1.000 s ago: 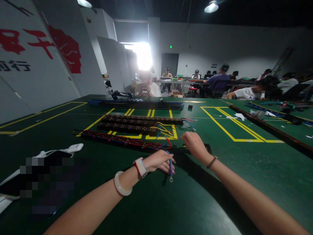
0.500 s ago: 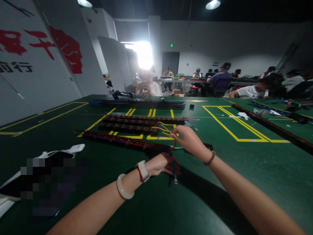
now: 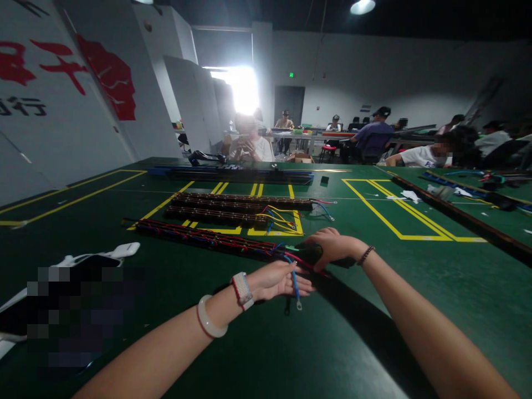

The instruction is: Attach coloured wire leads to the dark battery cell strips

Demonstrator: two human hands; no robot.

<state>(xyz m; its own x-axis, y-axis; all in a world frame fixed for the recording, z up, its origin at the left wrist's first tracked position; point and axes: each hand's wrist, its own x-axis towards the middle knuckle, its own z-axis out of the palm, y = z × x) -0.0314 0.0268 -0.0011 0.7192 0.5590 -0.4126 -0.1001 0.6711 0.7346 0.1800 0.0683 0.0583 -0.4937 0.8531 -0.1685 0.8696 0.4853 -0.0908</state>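
A long dark strip bundle (image 3: 208,238) with red and blue wires along it lies slanting across the green table. From its right end come a blue cable (image 3: 295,282) with a metal ring terminal, a red cable (image 3: 301,261) and a green wire (image 3: 291,248). My left hand (image 3: 282,280) is palm up with fingers stretched, its thumb holding the blue cable against them; the ring end hangs past the fingers. My right hand (image 3: 332,246) bends down with its fingertips on the red cable near its end. The palm side of that hand is hidden.
Several dark strips (image 3: 233,208) with yellow, red and blue leads lie beyond the bundle. Blue-edged bars (image 3: 233,175) lie farther back. A long brown bar (image 3: 465,219) is at right, and a white strap (image 3: 127,250) at left. People sit across the room.
My right hand has moved down and right, from above the yellow leads to the red cable. My left fingers have straightened and come into clearer view beside the blue cable.
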